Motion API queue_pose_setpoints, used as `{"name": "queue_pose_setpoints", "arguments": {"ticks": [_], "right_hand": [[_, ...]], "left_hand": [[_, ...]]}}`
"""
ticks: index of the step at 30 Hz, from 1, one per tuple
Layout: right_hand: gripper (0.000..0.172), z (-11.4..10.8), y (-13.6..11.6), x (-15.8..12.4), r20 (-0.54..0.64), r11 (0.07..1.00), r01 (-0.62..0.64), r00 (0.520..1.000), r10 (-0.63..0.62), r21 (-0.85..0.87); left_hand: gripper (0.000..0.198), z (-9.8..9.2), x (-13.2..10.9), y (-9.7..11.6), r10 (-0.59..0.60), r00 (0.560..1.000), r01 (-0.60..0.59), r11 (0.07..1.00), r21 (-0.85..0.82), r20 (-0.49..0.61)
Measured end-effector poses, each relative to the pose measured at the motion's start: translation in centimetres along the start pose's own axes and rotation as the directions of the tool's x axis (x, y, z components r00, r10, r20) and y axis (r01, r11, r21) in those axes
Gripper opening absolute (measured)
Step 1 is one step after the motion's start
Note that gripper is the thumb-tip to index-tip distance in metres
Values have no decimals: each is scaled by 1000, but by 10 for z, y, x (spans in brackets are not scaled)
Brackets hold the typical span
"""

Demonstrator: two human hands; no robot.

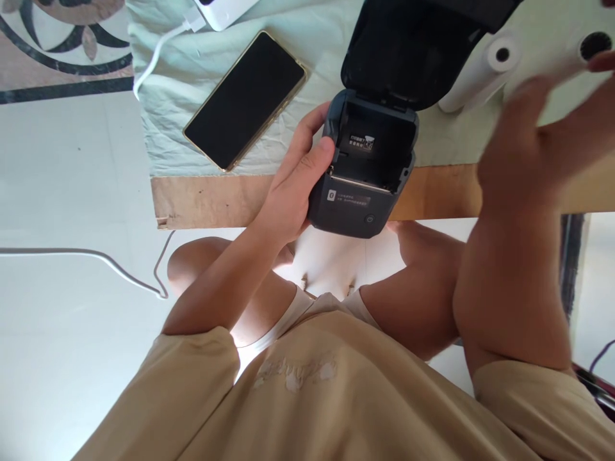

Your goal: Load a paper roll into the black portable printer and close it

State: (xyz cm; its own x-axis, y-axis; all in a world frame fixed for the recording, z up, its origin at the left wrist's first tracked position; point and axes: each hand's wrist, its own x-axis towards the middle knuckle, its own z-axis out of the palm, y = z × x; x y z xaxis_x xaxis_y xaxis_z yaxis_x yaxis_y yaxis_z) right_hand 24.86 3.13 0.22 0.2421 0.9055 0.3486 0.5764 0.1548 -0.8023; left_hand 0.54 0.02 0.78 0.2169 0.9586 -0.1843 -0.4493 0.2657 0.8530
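My left hand [293,186] grips the left side of a small dark grey label printer [368,173] at the table's near edge. Its lid [408,45] stands open and the paper bay looks empty. My right hand [542,134] is raised at the right, blurred, fingers curled around a white paper roll [571,54] whose dark core hole faces me. A second white roll [480,70] lies on the cloth just behind the printer's lid.
A black phone [247,99] with a gold rim lies face up on the pale green cloth [192,77]. A white charger block [223,9] and cable [158,48] sit at the back left. The wooden table edge [211,198] runs in front of my knees.
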Motion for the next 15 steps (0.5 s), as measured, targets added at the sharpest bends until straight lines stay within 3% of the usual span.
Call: {"name": "queue_pose_setpoints", "arguments": {"ticks": [2, 3, 7, 10, 12, 15], "right_hand": [[51, 14, -14, -4, 119, 888, 331, 943, -309, -320], [54, 21, -18, -5, 170, 852, 363, 931, -322, -377], [55, 33, -25, -3, 181, 866, 151, 981, -72, -477], [46, 28, -23, -2, 180, 862, 134, 982, -50, -489], [52, 24, -22, 0, 158, 873, 105, 987, -33, -476], [49, 22, -18, 3, 128, 869, -1, 989, 74, -495]], "left_hand": [[31, -4, 1, -1, -13, 1000, 13, 1000, 9, 12], [33, -6, 1, -2, -16, 999, 15, 1000, 9, 29], [32, -10, 1, 0, -34, 998, 36, 999, -40, 59], [25, -7, -1, 3, -44, 997, 49, 995, -83, 63], [23, -3, -2, 5, -36, 999, 40, 996, -84, 40], [22, -1, -2, 5, -24, 1000, 25, 996, -85, 15]]}}
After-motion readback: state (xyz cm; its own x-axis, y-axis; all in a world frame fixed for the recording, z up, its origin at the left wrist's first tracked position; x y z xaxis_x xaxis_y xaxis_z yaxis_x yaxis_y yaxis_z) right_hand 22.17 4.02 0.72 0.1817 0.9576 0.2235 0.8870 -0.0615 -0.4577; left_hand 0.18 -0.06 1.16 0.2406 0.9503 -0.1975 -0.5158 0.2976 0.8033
